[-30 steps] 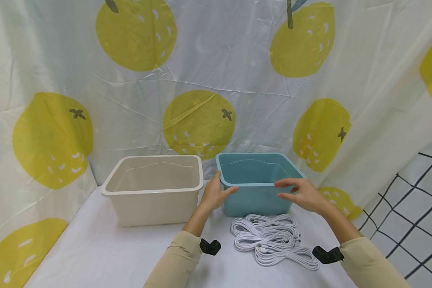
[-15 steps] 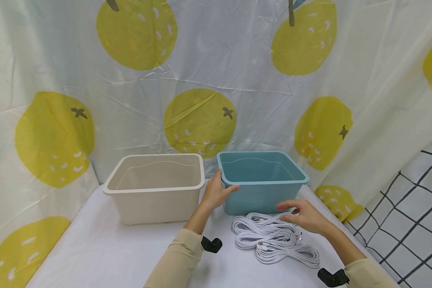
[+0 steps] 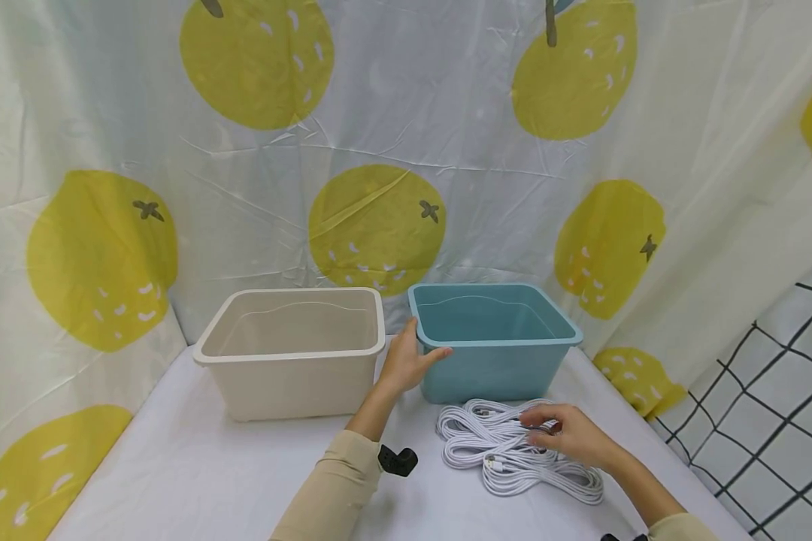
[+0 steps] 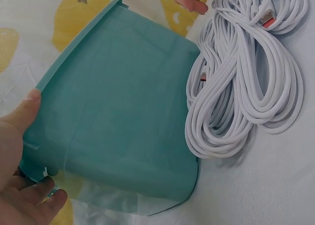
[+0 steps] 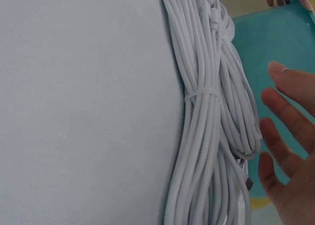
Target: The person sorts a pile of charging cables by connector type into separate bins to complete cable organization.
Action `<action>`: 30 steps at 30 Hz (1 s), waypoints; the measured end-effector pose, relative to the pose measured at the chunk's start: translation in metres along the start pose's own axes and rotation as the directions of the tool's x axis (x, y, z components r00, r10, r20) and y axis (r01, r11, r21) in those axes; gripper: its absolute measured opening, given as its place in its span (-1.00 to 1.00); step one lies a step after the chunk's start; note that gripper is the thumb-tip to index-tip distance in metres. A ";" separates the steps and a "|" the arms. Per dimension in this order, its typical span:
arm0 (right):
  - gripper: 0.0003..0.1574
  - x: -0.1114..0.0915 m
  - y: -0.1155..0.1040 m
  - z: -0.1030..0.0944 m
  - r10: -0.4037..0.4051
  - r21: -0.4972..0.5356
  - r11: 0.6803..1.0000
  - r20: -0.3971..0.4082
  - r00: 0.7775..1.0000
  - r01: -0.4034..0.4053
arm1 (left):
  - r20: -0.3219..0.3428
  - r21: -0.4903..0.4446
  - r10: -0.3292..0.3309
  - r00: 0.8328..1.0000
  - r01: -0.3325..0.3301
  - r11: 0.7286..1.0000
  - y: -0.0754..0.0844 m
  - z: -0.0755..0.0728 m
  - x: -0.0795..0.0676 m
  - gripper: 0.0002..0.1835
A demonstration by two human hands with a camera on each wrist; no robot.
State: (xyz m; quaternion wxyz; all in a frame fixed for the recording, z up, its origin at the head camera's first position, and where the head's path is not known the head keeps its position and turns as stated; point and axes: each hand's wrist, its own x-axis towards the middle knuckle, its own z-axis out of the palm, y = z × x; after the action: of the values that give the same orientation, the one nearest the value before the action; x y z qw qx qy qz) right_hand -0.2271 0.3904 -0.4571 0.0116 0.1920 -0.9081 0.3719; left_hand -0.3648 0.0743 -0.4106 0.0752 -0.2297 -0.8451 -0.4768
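My left hand (image 3: pixel 406 363) grips the near left corner of a teal plastic bin (image 3: pixel 490 372). Its thumb lies along the front wall under the rim, and the other fingers are round the left side. In front of that bin lie several white USB cables (image 3: pixel 477 443), coiled and tied into bundles that overlap. Metal plugs (image 4: pixel 267 19) stick out among the loops. Over the right part of the pile hovers my right hand (image 3: pixel 575 434), fingers loosely bent and nothing held. In the right wrist view its fingertips are close beside the cables; contact cannot be told.
A beige bin (image 3: pixel 298 387) stands left of the teal one, and no contents show in either. Behind them hangs a lemon-print curtain (image 3: pixel 480 210). White cloth (image 3: pixel 169 466) covers the table. A black wire grid (image 3: pixel 778 406) leans at the right edge.
My right hand has come down from beside the teal bin's rim to the cable pile. The left hand has stayed at the bin's corner.
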 end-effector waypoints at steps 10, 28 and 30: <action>-0.65 -0.006 0.018 0.010 -0.038 -0.056 0.998 0.036 0.999 0.040 | 0.010 -0.005 -0.005 1.000 0.005 1.000 0.002 0.000 -0.001 0.11; -0.83 0.002 0.014 0.010 -0.141 -0.024 0.990 0.023 0.990 0.142 | 0.016 0.011 -0.004 1.000 0.004 1.000 0.003 -0.001 -0.002 0.09; -0.78 0.003 0.012 0.008 -0.101 0.013 0.995 0.024 0.995 0.100 | 0.020 0.020 -0.011 1.000 0.010 1.000 0.003 -0.002 -0.002 0.09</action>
State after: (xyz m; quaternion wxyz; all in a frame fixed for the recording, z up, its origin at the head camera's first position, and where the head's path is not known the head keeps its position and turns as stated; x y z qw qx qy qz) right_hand -0.2330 0.3916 -0.4701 0.0178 0.2421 -0.8953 0.3735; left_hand -0.3620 0.0728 -0.4081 0.0666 -0.2292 -0.8517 -0.4664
